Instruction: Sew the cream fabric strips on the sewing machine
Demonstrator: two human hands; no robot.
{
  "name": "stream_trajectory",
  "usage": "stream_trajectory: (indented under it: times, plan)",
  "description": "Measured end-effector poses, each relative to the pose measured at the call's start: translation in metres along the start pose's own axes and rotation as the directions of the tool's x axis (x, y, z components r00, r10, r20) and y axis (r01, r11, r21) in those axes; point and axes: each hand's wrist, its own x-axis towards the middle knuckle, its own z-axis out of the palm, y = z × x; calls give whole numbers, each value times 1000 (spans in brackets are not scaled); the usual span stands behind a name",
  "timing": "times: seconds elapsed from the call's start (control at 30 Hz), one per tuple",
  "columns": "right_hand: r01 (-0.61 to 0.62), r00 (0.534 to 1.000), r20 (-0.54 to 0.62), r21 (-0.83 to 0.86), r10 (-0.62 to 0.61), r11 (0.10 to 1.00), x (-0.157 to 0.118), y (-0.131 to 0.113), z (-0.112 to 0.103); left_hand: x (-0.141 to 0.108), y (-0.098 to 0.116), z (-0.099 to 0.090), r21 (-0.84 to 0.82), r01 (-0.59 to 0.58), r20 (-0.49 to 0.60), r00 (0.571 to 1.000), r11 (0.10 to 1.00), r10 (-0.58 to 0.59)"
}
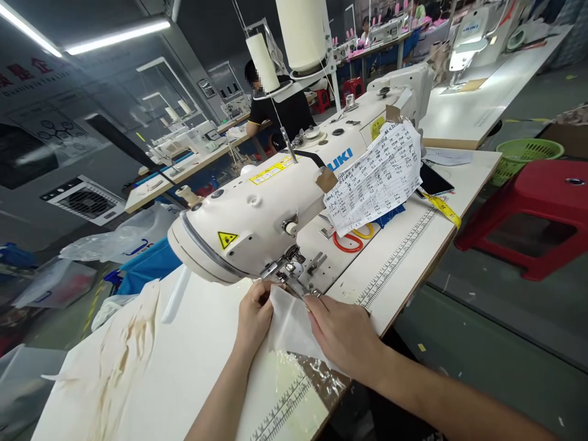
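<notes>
Left hand point(255, 311) pinches white fabric point(289, 324); green basket point(509, 160) stands beside red stool point(549, 187).

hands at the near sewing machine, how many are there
2: the left hand is at the left edge of the white fabric, and the right hand is at its right side.

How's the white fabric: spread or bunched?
Spread: the white fabric shows fairly flat, lightly creased, between left hand and right hand. Hidden part: cannot tell.
</notes>
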Motion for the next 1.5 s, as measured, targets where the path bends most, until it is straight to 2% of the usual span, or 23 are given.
stream_trajectory:
  times: [0.13, 0.5, 1.23, 1.5]
  plan:
    - [15, 1000, 8, 12, -15, 1000, 8, -3, 4, -1, 2, -3, -42, 58, 17, 998, 997, -58]
    - [36, 999, 3, 37, -36, 999, 6, 0, 4, -1, 7, -6, -96, 181, 37, 983, 979, -178]
    - [40, 999, -4, 99, -39, 994, 6, 0, 5, -2, 3, -5, -75, 194, 36, 981, 978, -192]
    - [43, 999, -19, 132, -41, 990, 5, 1, 6, -3, 3, -6, -63, 167, 30, 986, 984, -166]
